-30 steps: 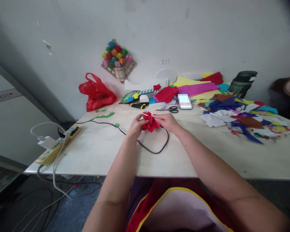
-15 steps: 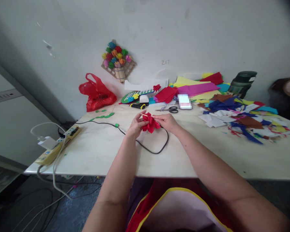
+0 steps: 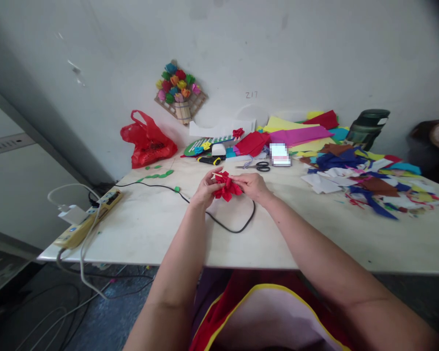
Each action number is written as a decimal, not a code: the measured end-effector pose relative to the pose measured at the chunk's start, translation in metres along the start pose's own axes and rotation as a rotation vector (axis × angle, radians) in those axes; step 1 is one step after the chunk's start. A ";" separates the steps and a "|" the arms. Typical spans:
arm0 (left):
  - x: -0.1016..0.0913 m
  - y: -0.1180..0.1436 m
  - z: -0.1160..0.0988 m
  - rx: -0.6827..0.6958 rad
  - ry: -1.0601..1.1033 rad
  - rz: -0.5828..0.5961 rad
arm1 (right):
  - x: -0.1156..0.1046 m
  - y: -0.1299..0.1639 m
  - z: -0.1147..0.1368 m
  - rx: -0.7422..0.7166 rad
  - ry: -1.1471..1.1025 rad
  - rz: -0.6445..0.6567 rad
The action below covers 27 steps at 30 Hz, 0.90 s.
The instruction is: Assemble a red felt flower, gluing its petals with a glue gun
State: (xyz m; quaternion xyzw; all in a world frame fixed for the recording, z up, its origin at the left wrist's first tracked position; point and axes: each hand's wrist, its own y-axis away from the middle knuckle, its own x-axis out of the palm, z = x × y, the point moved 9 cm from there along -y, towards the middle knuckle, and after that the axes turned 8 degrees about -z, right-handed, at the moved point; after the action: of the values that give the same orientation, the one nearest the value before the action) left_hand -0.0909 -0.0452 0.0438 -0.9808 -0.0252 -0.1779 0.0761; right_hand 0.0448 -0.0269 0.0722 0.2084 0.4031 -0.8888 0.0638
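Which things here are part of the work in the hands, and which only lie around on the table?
In hand:
left hand
right hand
red paper flower, held between both hands

Lying about:
scissors
black cable
red plastic bag
paper scraps
power strip

"Z17" on the wall (image 3: 251, 94)
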 end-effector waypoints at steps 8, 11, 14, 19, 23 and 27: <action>-0.001 -0.003 0.002 0.012 0.050 0.005 | -0.003 0.002 0.009 -0.061 0.062 -0.021; -0.001 -0.003 0.002 0.017 0.049 0.008 | -0.003 0.003 0.011 -0.082 0.099 -0.029; -0.002 -0.004 0.003 0.014 0.050 0.003 | -0.003 0.003 0.015 -0.118 0.142 -0.044; -0.004 -0.005 0.005 0.012 0.067 -0.005 | -0.003 0.004 0.021 -0.184 0.230 -0.047; -0.003 -0.004 0.005 0.006 0.077 -0.019 | -0.002 0.005 0.023 -0.204 0.257 -0.045; -0.002 -0.005 0.006 -0.018 0.089 -0.042 | -0.001 0.006 0.026 -0.245 0.281 -0.047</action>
State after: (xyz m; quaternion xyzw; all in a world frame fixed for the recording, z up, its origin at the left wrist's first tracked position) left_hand -0.0913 -0.0398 0.0382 -0.9718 -0.0410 -0.2230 0.0645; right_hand 0.0389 -0.0505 0.0840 0.3116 0.5182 -0.7964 0.0109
